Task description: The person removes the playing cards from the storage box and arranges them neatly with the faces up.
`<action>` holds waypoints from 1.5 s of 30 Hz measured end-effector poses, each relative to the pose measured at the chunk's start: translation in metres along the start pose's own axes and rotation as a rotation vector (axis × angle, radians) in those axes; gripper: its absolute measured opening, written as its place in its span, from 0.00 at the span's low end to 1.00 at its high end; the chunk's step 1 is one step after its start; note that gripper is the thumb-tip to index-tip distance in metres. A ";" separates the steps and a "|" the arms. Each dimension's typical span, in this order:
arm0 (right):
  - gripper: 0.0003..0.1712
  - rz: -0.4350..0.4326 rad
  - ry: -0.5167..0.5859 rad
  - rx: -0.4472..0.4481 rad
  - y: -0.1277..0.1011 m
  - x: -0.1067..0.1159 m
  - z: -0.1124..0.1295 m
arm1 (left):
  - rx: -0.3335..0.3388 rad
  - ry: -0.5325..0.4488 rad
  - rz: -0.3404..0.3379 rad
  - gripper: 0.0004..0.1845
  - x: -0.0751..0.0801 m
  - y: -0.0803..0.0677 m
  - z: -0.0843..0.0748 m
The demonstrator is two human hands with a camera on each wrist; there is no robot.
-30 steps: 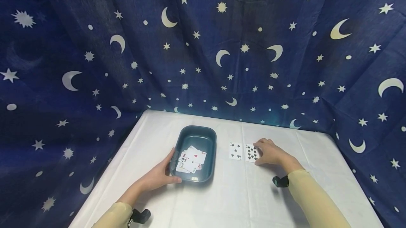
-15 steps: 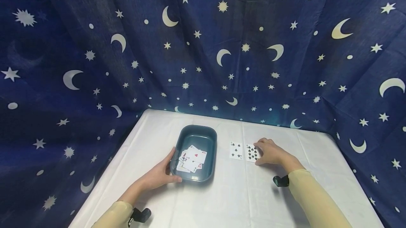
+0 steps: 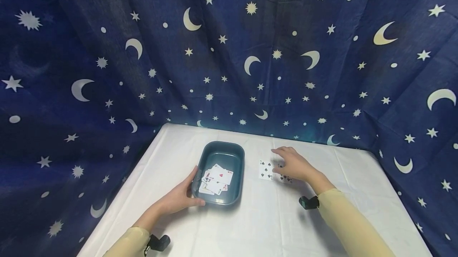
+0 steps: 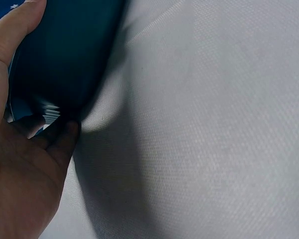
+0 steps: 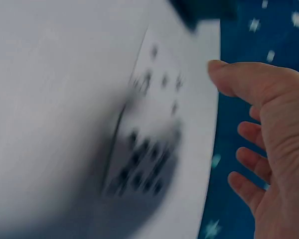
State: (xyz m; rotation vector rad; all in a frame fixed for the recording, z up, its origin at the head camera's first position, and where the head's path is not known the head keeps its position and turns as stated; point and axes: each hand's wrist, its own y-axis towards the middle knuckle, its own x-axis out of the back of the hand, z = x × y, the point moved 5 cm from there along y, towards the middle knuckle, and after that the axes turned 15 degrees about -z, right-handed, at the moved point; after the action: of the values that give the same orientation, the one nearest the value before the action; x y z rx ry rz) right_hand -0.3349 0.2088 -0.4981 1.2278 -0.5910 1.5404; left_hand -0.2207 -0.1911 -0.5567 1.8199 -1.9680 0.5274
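My left hand (image 3: 179, 199) grips the near left corner of a dark teal plastic tub (image 3: 240, 181). In the left wrist view, its fingers (image 4: 65, 139) wrap that end. A loose, face-up pile of playing cards (image 3: 221, 176) lies inside. To the right of the tub, a spade playing card (image 3: 265, 171) lies face up on the table, with another spade card (image 3: 286, 179) beside it. Over this second card hovers my right hand (image 3: 295, 165), partly covering it, thumb and fingers apart and holding nothing. The right wrist view shows both cards (image 5: 139, 169) blurred, in the hand's shadow.
A white cloth (image 3: 243, 229) covers the table. Behind and around it hangs a dark blue curtain (image 3: 229, 70) with moons and stars. A small black device (image 3: 159, 243) sits at the left wrist, another black device (image 3: 308, 202) at the right.
My right hand has let go of the right-hand spade card, lifted, and shifted left over the cards with its fingers spreading. The left hand and the tub stay in place.
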 end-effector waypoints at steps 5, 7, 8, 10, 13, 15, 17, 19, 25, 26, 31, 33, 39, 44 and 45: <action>0.41 -0.036 0.053 0.116 0.016 0.002 0.049 | 0.004 0.001 -0.002 0.70 0.000 0.000 0.001; 0.40 -0.033 0.071 0.153 0.021 0.000 0.067 | 0.001 0.001 0.000 0.70 0.000 0.000 0.001; 0.40 -0.033 0.080 0.174 0.024 -0.002 0.076 | 0.000 0.000 0.001 0.70 0.000 0.000 0.001; 0.40 -0.024 0.075 0.214 0.030 -0.006 0.092 | -0.005 -0.004 0.000 0.70 0.000 0.001 0.001; 0.40 0.002 0.061 0.262 0.037 -0.017 0.114 | -0.009 -0.003 0.002 0.70 -0.001 0.001 0.002; 0.39 0.025 0.046 0.307 0.041 -0.025 0.128 | -0.009 -0.004 0.006 0.70 -0.001 0.001 0.002; 0.37 0.055 0.016 0.359 0.043 -0.035 0.141 | -0.012 -0.004 0.013 0.70 -0.001 0.001 0.003; 0.36 0.089 -0.033 0.415 0.045 -0.046 0.153 | -0.014 -0.007 0.018 0.70 -0.001 0.001 0.003; 0.26 0.185 -0.155 0.498 0.046 -0.070 0.174 | -0.022 -0.008 0.020 0.69 -0.002 0.002 0.004; 0.23 0.199 -0.166 0.503 0.047 -0.073 0.175 | -0.024 -0.009 0.022 0.69 -0.002 0.002 0.004; 0.20 0.261 -0.201 0.516 0.045 -0.086 0.177 | -0.029 -0.015 0.031 0.69 -0.003 0.002 0.000; 0.22 0.281 -0.208 0.502 0.043 -0.089 0.178 | -0.028 -0.013 0.031 0.69 -0.003 0.001 -0.001; 0.28 0.312 -0.255 0.465 0.036 -0.095 0.183 | -0.022 -0.012 0.032 0.69 -0.001 0.000 -0.002; 0.34 0.331 -0.205 0.414 0.034 -0.098 0.186 | -0.026 -0.004 0.029 0.69 0.001 0.000 -0.001; 0.36 0.337 -0.186 0.404 0.035 -0.099 0.186 | -0.027 -0.005 0.028 0.69 0.001 0.000 0.000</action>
State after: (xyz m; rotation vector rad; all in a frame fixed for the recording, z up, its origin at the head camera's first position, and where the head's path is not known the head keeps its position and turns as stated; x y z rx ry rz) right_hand -0.2974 -0.0005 -0.5148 1.6543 -0.6512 1.9039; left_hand -0.2209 -0.1915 -0.5559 1.7812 -1.9973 0.5027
